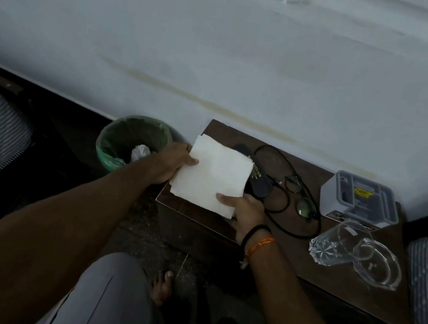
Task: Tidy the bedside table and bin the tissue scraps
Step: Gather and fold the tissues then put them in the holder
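I hold a white tissue (pixel 212 174) flat between my two hands, over the near-left corner of the dark wooden bench (pixel 330 270). My left hand (pixel 171 165) pinches its left edge, thumb on top; my right hand (pixel 245 213) pinches the lower right corner, thumb on top as well — so both hands are clamped on the one sheet, set apart by its width. A black band and an orange thread sit on my right wrist.

Just past the tissue, beyond my right hand, a black glasses case (pixel 256 178) with gold lettering lies on the bench, partly hidden by the sheet. To the right of it a pair of glasses (pixel 301 196) rests inside the loops of a black cable (pixel 296 203). Further right stands a small white box (pixel 359 200) with a grey insert and a yellow label, and nearer to me than the box, a clear glass (pixel 334 246) lies on its side, touching a clear glass dish (pixel 377 262).

To the left of my left hand, on the floor beside the bench, stands a bin (pixel 133 142) lined with a green bag — a crumpled white scrap (pixel 140 151) lies inside it.
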{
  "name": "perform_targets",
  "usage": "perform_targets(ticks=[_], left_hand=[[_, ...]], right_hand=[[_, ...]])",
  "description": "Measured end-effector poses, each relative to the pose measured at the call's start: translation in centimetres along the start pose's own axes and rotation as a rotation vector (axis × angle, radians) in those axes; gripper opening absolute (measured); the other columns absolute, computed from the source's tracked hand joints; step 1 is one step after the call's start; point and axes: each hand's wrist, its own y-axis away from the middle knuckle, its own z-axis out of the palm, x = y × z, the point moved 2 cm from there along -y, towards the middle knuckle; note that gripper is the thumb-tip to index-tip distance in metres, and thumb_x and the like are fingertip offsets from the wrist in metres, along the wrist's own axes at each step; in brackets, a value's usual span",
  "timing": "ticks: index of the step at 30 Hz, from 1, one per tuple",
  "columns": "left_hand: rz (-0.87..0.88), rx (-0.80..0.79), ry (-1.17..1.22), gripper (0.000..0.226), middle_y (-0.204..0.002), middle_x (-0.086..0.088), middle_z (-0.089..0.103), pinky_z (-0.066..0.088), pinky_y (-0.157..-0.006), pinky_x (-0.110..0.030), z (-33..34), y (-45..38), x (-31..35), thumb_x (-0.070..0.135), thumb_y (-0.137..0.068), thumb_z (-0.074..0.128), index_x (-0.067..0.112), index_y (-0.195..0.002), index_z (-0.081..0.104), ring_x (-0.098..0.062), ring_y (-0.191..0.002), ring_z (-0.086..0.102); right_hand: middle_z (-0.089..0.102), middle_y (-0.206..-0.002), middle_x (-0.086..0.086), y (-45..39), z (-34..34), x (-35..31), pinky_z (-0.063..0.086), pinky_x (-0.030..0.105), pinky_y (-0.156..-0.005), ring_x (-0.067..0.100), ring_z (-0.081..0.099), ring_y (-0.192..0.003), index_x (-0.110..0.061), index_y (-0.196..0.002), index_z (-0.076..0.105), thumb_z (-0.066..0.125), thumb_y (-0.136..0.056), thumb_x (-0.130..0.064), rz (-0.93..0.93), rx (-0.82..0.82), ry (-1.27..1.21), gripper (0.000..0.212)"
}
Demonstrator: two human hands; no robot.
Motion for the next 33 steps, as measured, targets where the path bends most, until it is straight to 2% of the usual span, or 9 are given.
perform_targets(ticks=[4,8,12,19,21,25,29,31,33], left_hand=[[0.145,-0.081,0.107,0.045,-0.119,-0.019,0.067,0.053,-0.093,-0.051,-0.3,0.6,0.2,-0.019,-0.075,0.058,-0.002,-0.116,0.063,-0.035,-0.112,0.062],[0.283,-0.082,0.057,0.041,-0.114,-0.023,0.069,0.055,-0.093,-0.049,0.2,1.0,0.1,-0.01,-0.072,0.071,-0.006,-0.113,0.066,-0.037,-0.109,0.065],[0.368,-0.045,-0.068,0.04,-0.111,-0.02,0.071,0.056,-0.086,-0.041,1.2,1.4,-0.7,-0.007,-0.075,0.075,-0.005,-0.114,0.068,-0.029,-0.102,0.069],[0.472,-0.062,-0.136,0.033,-0.1,-0.005,0.073,0.055,-0.077,-0.022,2.5,2.6,-0.4,-0.005,-0.079,0.074,0.002,-0.112,0.069,-0.007,-0.088,0.07],[0.463,-0.052,-0.17,0.036,-0.1,-0.007,0.073,0.055,-0.08,-0.026,2.6,2.6,-1.2,-0.006,-0.076,0.077,0.003,-0.11,0.07,-0.011,-0.09,0.069],[0.441,-0.058,-0.257,0.03,-0.102,-0.011,0.072,0.055,-0.084,-0.035,2.3,2.5,-3.2,0.003,-0.075,0.077,0.003,-0.104,0.071,-0.021,-0.094,0.068],[0.494,-0.001,-0.309,0.019,-0.097,-0.008,0.071,0.052,-0.078,-0.018,2.6,2.6,-2.2,-0.004,-0.08,0.069,0.003,-0.097,0.071,-0.004,-0.086,0.065],[0.469,-0.01,-0.282,0.018,-0.099,-0.01,0.072,0.052,-0.08,-0.022,2.9,2.3,-1.8,0.001,-0.081,0.07,0.004,-0.099,0.071,-0.009,-0.089,0.065],[0.362,-0.039,-0.239,0.038,-0.109,-0.007,0.073,0.054,-0.091,-0.033,2.9,2.0,-2.5,0.026,-0.076,0.077,0.012,-0.11,0.07,-0.016,-0.102,0.067]], right_hand=[[0.075,-0.091,-0.001,-0.2,-0.1,-1.4,0.059,0.03,-0.069,0.02,0.071,-0.085,-0.014,-0.091,0.072,0.079,-0.071,0.002,-0.311,0.014,0.151,0.027],[0.074,-0.096,-0.002,-0.4,-0.3,-2.0,0.059,0.038,-0.079,0.017,0.069,-0.09,-0.025,-0.093,0.069,0.082,-0.068,-0.01,-0.507,0.032,0.348,0.032],[0.073,-0.105,-0.002,-0.7,-1.2,-0.9,0.059,0.042,-0.084,0.016,0.069,-0.096,-0.023,-0.113,0.07,0.085,-0.065,-0.019,-0.478,0.055,0.432,0.051],[0.074,-0.094,-0.003,0.1,-1.6,-0.7,0.059,0.033,-0.079,0.012,0.071,-0.09,-0.012,-0.106,0.074,0.087,-0.07,-0.013,-0.526,0.095,0.283,0.039],[0.075,-0.096,-0.001,0.0,-1.9,-0.1,0.059,0.035,-0.08,0.013,0.072,-0.09,-0.014,-0.105,0.074,0.088,-0.069,-0.013,-0.519,0.084,0.321,0.038],[0.074,-0.083,-0.017,0.1,-2.7,0.9,0.056,0.035,-0.077,-0.002,0.069,-0.084,-0.016,-0.095,0.074,0.078,-0.078,-0.008,-0.608,0.031,0.444,0.019],[0.075,-0.093,0.001,0.1,-2.7,-0.2,0.058,0.042,-0.082,0.016,0.07,-0.092,-0.016,-0.096,0.076,0.074,-0.078,-0.009,-0.805,0.018,0.532,0.019],[0.075,-0.093,0.004,-0.1,-2.3,-0.7,0.058,0.04,-0.081,0.02,0.071,-0.09,-0.018,-0.096,0.075,0.076,-0.075,-0.022,-0.741,0.015,0.467,0.021],[0.074,-0.102,0.0,-0.7,-2.2,-0.2,0.056,0.041,-0.088,0.019,0.069,-0.097,-0.027,-0.104,0.072,0.083,-0.071,-0.026,-0.544,-0.003,0.414,0.035]])
